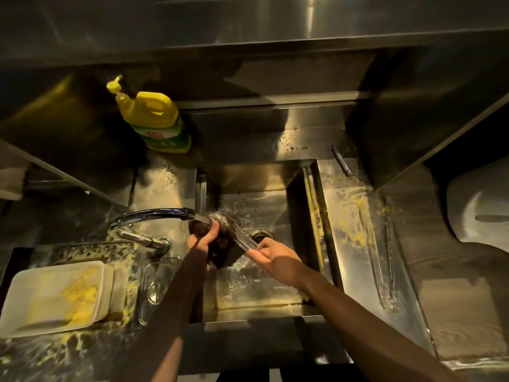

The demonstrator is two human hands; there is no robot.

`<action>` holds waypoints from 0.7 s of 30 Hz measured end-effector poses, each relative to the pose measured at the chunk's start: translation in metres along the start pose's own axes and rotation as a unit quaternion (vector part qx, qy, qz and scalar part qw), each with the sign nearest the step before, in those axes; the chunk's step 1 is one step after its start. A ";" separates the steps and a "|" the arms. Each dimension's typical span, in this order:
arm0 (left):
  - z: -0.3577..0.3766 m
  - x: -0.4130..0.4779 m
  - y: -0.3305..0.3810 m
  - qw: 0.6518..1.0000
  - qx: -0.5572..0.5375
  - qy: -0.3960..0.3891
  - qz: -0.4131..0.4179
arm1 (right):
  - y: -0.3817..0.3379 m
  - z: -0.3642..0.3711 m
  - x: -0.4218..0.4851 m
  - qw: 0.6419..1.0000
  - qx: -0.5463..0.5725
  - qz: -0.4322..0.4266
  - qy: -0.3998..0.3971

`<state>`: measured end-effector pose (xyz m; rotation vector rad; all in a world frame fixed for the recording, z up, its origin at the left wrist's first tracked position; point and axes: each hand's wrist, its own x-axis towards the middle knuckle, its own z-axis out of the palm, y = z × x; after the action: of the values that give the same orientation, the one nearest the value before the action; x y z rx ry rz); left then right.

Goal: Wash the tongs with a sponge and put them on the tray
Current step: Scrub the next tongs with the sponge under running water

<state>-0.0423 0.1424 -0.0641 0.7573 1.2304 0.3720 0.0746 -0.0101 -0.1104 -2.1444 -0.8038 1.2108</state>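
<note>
A steel counter (454,299) is being taken up in its middle by the sink (248,180), and yellow smears are being shown on the wet surfaces on both sides of the sink. At the near left of the sink, a white container (52,296) smeared with yellow residue is being borne by the counter. Far to the right of the sink, a pale rounded object (479,210) is being cut off by the frame edge; what it is cannot be told. Behind the sink's left corner, a yellow detergent bottle (154,117) with a pump top is being seen upright. A curved tap (154,215) is being run from the left rim of the sink, and its water is being poured over the basin. Just left of the sink, between it and the white container, a clear lid (157,282) is being seen lying flat. On the steel right of the sink, a long clear utensil (385,271) is being seen lying; its kind cannot be told.

Over the sink, the tongs (243,239) are being held slantwise, their far end under the tap's stream and their near end being pinched by the right hand (278,259). A dark sponge (220,252) is being gripped by the left hand (202,239), fingers curled round it, and is being pressed against the tongs. In the sink floor, the round drain (260,235) is being partly hidden by the tongs.
</note>
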 end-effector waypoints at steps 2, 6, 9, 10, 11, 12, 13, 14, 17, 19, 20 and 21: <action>0.005 0.002 -0.004 0.991 -0.121 -0.014 -0.058 | -0.009 0.000 0.004 1.000 -0.012 -0.014 -0.003; 0.009 0.007 -0.006 0.991 -0.118 -0.019 -0.057 | -0.019 0.007 0.006 0.999 -0.021 -0.033 -0.007; -0.007 0.016 0.003 0.998 -0.050 -0.043 -0.011 | -0.008 -0.009 0.009 0.997 -0.068 -0.043 -0.021; -0.012 0.019 0.004 0.997 -0.061 -0.054 -0.010 | -0.008 -0.012 0.010 0.996 -0.081 -0.042 -0.026; -0.014 0.020 0.006 0.996 -0.065 -0.055 -0.008 | -0.010 -0.011 0.010 0.995 -0.080 -0.041 -0.034; -0.013 0.018 0.008 0.998 -0.046 -0.047 -0.001 | -0.014 -0.006 0.010 0.996 -0.075 -0.041 -0.041; -0.013 0.022 0.009 0.999 -0.004 -0.038 0.017 | -0.017 -0.002 0.009 0.995 -0.076 -0.047 -0.049; -0.013 0.026 0.011 0.998 0.044 -0.017 0.028 | -0.019 0.002 0.007 0.993 -0.087 -0.055 -0.054; -0.018 0.039 0.020 0.990 0.132 0.025 0.037 | -0.018 -0.007 0.009 0.983 -0.149 -0.093 -0.048; -0.016 0.037 0.020 0.994 0.101 0.041 0.027 | -0.022 -0.012 0.017 0.982 -0.155 -0.107 -0.031; -0.014 0.036 0.017 0.997 0.059 0.041 0.012 | -0.025 -0.010 0.020 0.982 -0.153 -0.112 -0.022; -0.012 0.035 0.013 0.999 0.028 0.039 -0.002 | -0.028 -0.005 0.022 0.979 -0.163 -0.122 -0.018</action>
<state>-0.0404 0.1771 -0.0817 0.7942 1.3197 0.3677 0.0817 0.0240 -0.1012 -2.1962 -1.3175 1.0508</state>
